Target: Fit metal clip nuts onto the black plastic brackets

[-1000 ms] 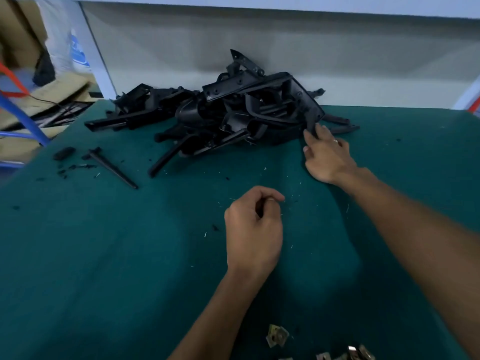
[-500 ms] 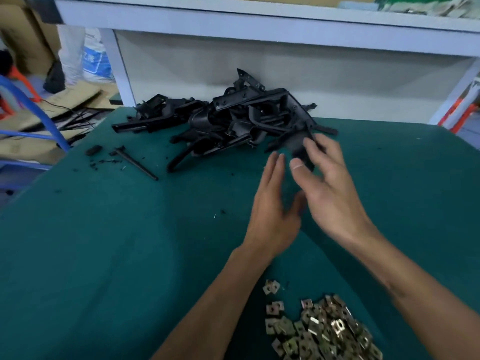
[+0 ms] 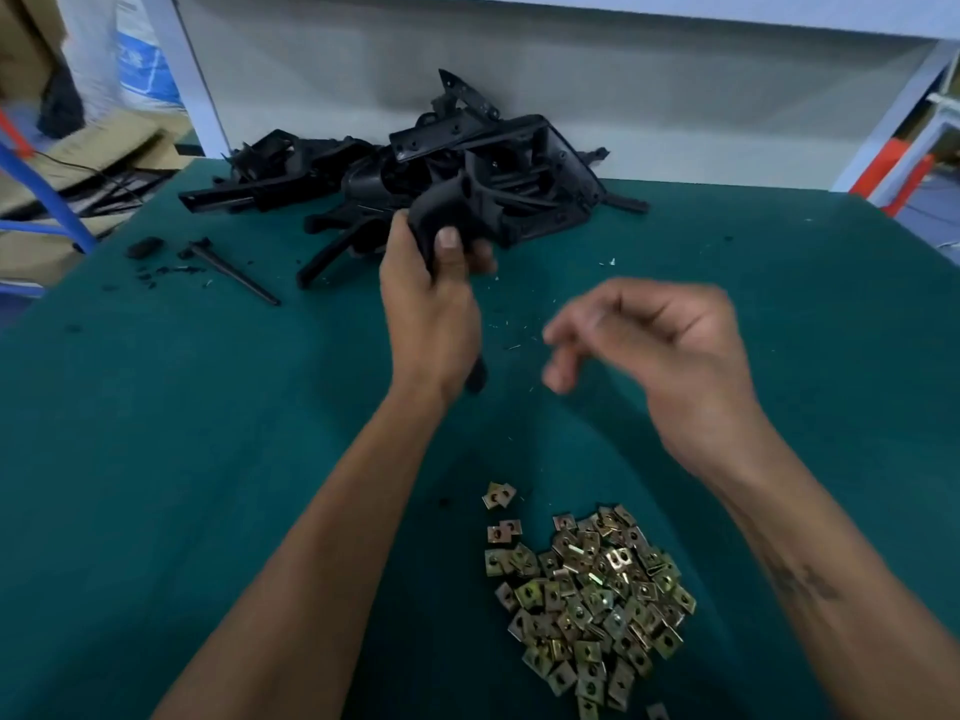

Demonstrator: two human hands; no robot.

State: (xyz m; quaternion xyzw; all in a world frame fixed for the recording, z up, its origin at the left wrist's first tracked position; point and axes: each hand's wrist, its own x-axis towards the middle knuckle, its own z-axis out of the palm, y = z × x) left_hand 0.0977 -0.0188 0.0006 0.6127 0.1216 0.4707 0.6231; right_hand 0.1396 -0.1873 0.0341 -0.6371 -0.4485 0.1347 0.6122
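The left hand (image 3: 434, 309) grips a bracket (image 3: 457, 210) at upper centre. The right hand (image 3: 660, 350), loose and empty, is nearer the nuts (image 3: 587, 589), directly below it.

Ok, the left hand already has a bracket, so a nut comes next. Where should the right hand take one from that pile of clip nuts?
Probably one of the loose clip nuts at the far left edge of the pile of clip nuts. It lies flat and apart, so the free right hand can come straight down and pinch two opposite edges. Nuts in the heap overlap.
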